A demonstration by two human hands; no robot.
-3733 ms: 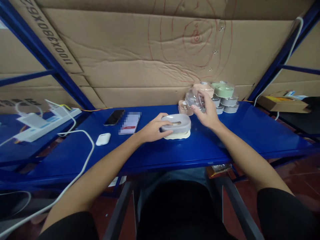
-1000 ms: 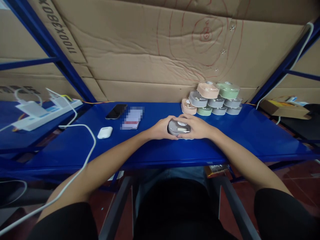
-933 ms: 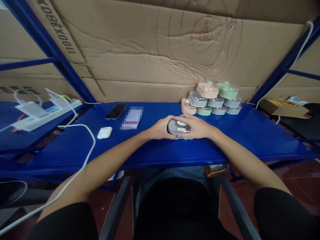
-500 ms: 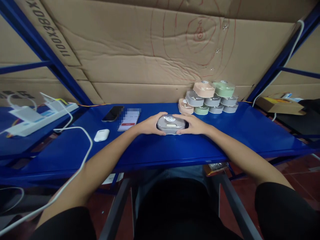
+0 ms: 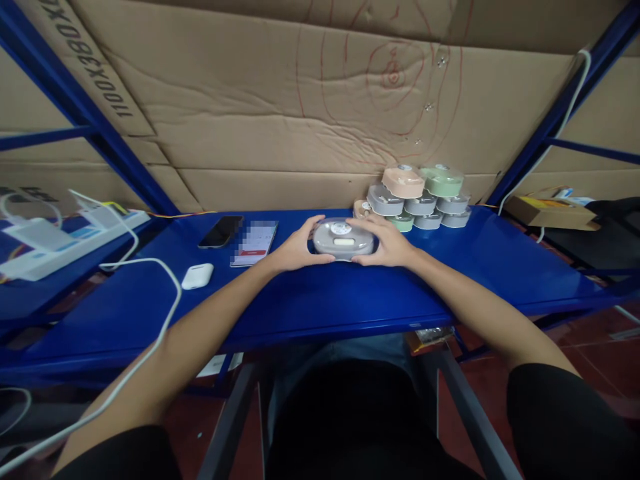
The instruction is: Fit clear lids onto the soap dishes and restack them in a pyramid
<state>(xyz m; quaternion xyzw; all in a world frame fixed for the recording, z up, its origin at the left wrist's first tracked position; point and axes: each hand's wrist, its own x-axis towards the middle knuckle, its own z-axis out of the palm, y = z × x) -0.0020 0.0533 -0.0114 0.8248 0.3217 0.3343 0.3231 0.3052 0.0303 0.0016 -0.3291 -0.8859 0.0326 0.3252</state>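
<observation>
Between my two hands is a grey oval box [image 5: 343,241] with a clear, shiny cover, a round white label on top and a pale tab at the front. My left hand [image 5: 301,247] grips its left end, thumb at the near side and fingers at the far side. Around the right end my right hand [image 5: 387,243] is closed in the same way. Behind my right hand stands a stack of similar boxes in grey, a peach box [image 5: 403,182] and a green box [image 5: 443,181] on its top layer.
On the blue table [image 5: 300,300] to the left lie a dark phone [image 5: 221,231], a lit phone [image 5: 255,243] and a white earbud case [image 5: 197,276]. A white cable [image 5: 175,300] crosses over my left forearm. A power strip [image 5: 75,247] sits far left; cardboard [image 5: 250,133] walls the back.
The grey box is raised slightly and tipped, its top facing me more, with both hands still around it. The whole view has shifted a little to the left.
</observation>
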